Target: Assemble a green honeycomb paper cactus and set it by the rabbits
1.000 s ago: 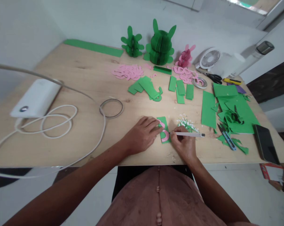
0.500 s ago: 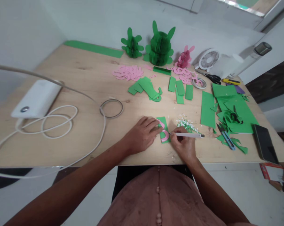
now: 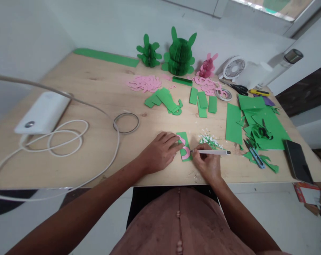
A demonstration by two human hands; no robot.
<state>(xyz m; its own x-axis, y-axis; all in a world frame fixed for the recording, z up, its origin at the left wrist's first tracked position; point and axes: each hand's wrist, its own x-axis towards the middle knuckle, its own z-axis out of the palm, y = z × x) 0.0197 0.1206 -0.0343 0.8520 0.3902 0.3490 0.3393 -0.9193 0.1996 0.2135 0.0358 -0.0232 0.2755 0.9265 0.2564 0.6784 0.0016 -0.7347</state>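
Note:
A small green paper strip (image 3: 186,139) lies near the front edge of the wooden table, with a pink curved cutout (image 3: 185,153) on top. My left hand (image 3: 160,151) rests flat with its fingers spread, the fingertips pressing the cutout and the strip from the left. On the right, my right hand (image 3: 207,162) pinches a white pen (image 3: 215,152), which points left with its tip at the strip's right edge beside the cutout. Green and white paper snippets (image 3: 209,141) lie just behind my right hand.
Behind are pink cutouts (image 3: 144,83), green strips (image 3: 165,99) and paper figures (image 3: 180,56). Blue snips (image 3: 254,154), green sheets (image 3: 233,122) and a phone (image 3: 298,161) lie right. A white power bank (image 3: 42,111) with a looped cable (image 3: 117,141) lies left.
The camera view has shifted slightly. Both hands, the pen and the paper hold almost the same places.

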